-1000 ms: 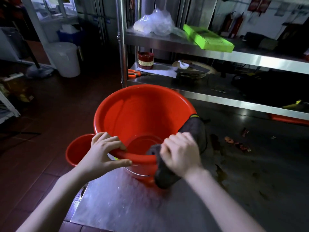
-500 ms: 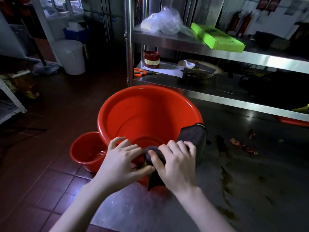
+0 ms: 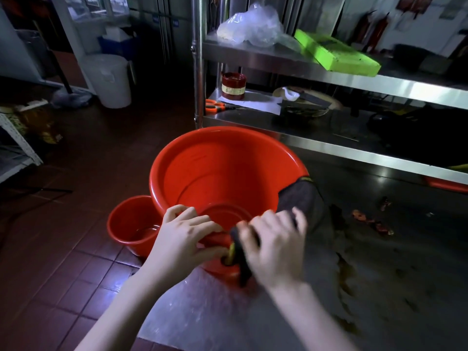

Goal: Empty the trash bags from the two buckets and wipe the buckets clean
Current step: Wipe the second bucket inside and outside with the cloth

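- Large red bucket (image 3: 222, 173): glossy moulded plastic, round, walls flaring up to a rolled rim. It stands at the centre of the frame on the near left edge of the tabletop (image 3: 379, 287). Interior is bare, with a raised circular ring on the floor.
- Small red bucket (image 3: 131, 221): same shiny plastic, round, on the floor at lower left of centre, just beside the large one. A shallow sheen of liquid shows at its bottom.
- Cloth (image 3: 301, 198): dark grey, soft and matte, with a thin yellow edge. It is draped over the right rim of the large bucket and runs down the near outer wall.
- Left hand (image 3: 184, 241): fingers curled over the near rim of the large bucket, gripping it.
- Right hand (image 3: 273, 249): motion-blurred, fingers wrapped round the cloth, pressing it against the near rim.
- Tabletop: brushed stainless steel, smeared with brown stains and reddish scraps at right.
- Shelf (image 3: 329, 74): steel, upper right of the frame; carries a crumpled clear plastic bag (image 3: 250, 26) and a flat bright-green box (image 3: 336, 51). Orange-handled scissors (image 3: 215, 105) lie on the tier below.
- Floor (image 3: 76, 262): dark red square tiles.
- Change from half a second ago: both hands remain at the near rim, the right hand has slid slightly rightward with the cloth; the buckets have not shifted.
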The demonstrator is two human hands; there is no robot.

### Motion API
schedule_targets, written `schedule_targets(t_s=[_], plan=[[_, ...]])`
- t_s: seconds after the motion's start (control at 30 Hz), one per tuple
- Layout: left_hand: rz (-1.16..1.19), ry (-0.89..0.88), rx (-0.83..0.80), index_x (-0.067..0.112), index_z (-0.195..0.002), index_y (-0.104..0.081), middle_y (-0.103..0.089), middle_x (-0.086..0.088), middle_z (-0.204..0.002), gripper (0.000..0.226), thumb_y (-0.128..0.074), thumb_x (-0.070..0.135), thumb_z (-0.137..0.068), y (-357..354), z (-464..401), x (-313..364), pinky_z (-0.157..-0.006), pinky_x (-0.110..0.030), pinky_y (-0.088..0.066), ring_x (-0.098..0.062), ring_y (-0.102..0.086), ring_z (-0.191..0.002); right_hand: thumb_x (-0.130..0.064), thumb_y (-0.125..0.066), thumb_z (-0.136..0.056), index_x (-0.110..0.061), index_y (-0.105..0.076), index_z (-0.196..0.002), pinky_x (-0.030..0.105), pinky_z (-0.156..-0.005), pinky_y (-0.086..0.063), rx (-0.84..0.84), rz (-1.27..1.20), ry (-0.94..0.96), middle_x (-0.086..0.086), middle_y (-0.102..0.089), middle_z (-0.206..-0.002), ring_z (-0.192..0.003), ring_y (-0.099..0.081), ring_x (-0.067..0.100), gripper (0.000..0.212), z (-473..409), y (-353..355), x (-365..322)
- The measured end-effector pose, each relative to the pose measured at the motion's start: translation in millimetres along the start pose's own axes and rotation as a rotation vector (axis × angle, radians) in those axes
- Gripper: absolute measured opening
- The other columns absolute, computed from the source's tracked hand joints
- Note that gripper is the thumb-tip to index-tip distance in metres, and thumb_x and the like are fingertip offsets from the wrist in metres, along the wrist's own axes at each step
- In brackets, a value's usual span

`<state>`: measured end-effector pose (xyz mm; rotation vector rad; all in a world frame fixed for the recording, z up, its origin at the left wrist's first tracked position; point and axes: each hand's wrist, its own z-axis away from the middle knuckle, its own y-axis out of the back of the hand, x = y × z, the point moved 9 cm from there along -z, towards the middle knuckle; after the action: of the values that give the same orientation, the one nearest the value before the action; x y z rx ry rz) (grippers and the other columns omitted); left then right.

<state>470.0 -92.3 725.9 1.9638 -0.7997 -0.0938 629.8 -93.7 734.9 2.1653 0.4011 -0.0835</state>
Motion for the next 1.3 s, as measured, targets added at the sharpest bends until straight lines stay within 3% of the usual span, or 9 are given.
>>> schedule_targets(t_s=[0.23,0.43,0.6,0.7,0.8,0.93,1.07,1.17,1.3], plan=[[0.063,-0.037,-0.093,0.037,-0.093,-0.067,-0.047,0.031,-0.075,0.039,-0.050,0.071,-0.082,0.3,-1.2,-7.7,-0.084,-0.030,-0.030,0.001,-0.037,-0.075,-0.031,-0.045,-0.090,-0.021,-0.050,-0.060,0.041,-0.075,-0.043,-0.031,-0.003,0.322,0.001,-0.050,-0.061,-0.063,-0.052,0.028,0.032,-28.8,-2.3,22.1],[0.078,0.000,-0.262,0.046,-0.106,-0.061,-0.054,0.030,-0.089,0.041,-0.051,0.075,-0.079,19.5,5.1,-43.0,-0.113,-0.043,-0.027,0.004,-0.046,-0.095,-0.027,-0.038,-0.089,-0.015,-0.058,-0.065,0.035,-0.101,-0.034,-0.132,-0.094,0.150,0.001,-0.059,-0.071,-0.077,-0.060,0.027,0.034,-56.5,-6.5,90.3],[-0.055,-0.016,-0.230,0.030,-0.098,-0.064,-0.059,0.019,-0.085,0.040,-0.060,0.035,-0.058,1.5,3.5,15.8,-0.106,-0.049,-0.037,-0.009,-0.055,-0.087,-0.030,-0.047,-0.088,-0.022,-0.053,-0.062,0.045,-0.089,-0.041,0.057,-0.019,0.032,0.000,-0.052,-0.065,-0.071,-0.051,0.027,0.028,-11.8,1.2,10.1],[0.001,0.084,-0.098,0.025,-0.073,-0.054,-0.053,0.013,-0.064,0.020,-0.042,0.021,-0.056,-4.3,5.6,20.0,-0.085,-0.033,-0.042,-0.014,-0.056,-0.065,-0.033,-0.049,-0.089,-0.020,-0.052,-0.062,0.042,-0.074,-0.042,0.061,-0.020,0.182,0.001,-0.050,-0.064,-0.066,-0.048,0.026,0.030,7.6,2.9,-34.4],[0.090,0.064,-0.109,0.028,-0.073,-0.055,-0.050,0.018,-0.064,0.033,-0.045,0.008,-0.049,8.4,8.0,-3.8,-0.074,-0.023,-0.032,-0.006,-0.049,-0.065,-0.028,-0.048,-0.086,-0.018,-0.049,-0.061,0.041,-0.065,-0.040,0.009,-0.050,0.368,0.004,-0.046,-0.062,-0.063,-0.046,0.029,0.027,-6.1,7.0,-6.3],[0.085,0.019,-0.276,0.030,-0.077,-0.060,-0.058,0.019,-0.069,0.051,-0.064,-0.006,-0.040,17.0,5.9,-44.6,-0.090,-0.019,-0.033,-0.003,-0.053,-0.071,-0.024,-0.042,-0.087,-0.013,-0.055,-0.065,0.042,-0.086,-0.043,-0.160,-0.151,0.352,0.003,-0.054,-0.068,-0.068,-0.051,0.027,0.028,-50.1,-2.3,65.8],[-0.094,0.059,-0.267,0.038,-0.089,-0.060,-0.059,0.021,-0.075,0.053,-0.069,0.006,-0.048,21.3,4.5,-45.8,-0.105,-0.035,-0.033,-0.007,-0.055,-0.083,-0.024,-0.040,-0.083,-0.011,-0.054,-0.061,0.037,-0.094,-0.039,-0.082,-0.149,0.129,0.006,-0.053,-0.066,-0.069,-0.053,0.032,0.029,-54.7,-9.3,65.3],[-0.148,-0.028,-0.185,0.028,-0.088,-0.065,-0.061,0.015,-0.075,0.040,-0.041,0.025,-0.056,4.9,8.1,9.1,-0.100,-0.050,-0.044,-0.016,-0.059,-0.081,-0.024,-0.049,-0.082,-0.017,-0.052,-0.059,0.042,-0.080,-0.042,0.039,-0.095,0.072,0.006,-0.051,-0.063,-0.067,-0.049,0.031,0.024,-25.0,-3.1,7.4],[-0.042,-0.006,-0.093,0.022,-0.073,-0.056,-0.055,0.012,-0.062,0.026,-0.036,0.014,-0.058,5.0,9.8,7.4,-0.084,-0.030,-0.040,-0.015,-0.052,-0.065,-0.031,-0.051,-0.085,-0.018,-0.051,-0.060,0.040,-0.064,-0.040,0.038,-0.075,0.258,0.003,-0.049,-0.062,-0.062,-0.048,0.028,0.029,-1.9,-1.7,-41.1]])
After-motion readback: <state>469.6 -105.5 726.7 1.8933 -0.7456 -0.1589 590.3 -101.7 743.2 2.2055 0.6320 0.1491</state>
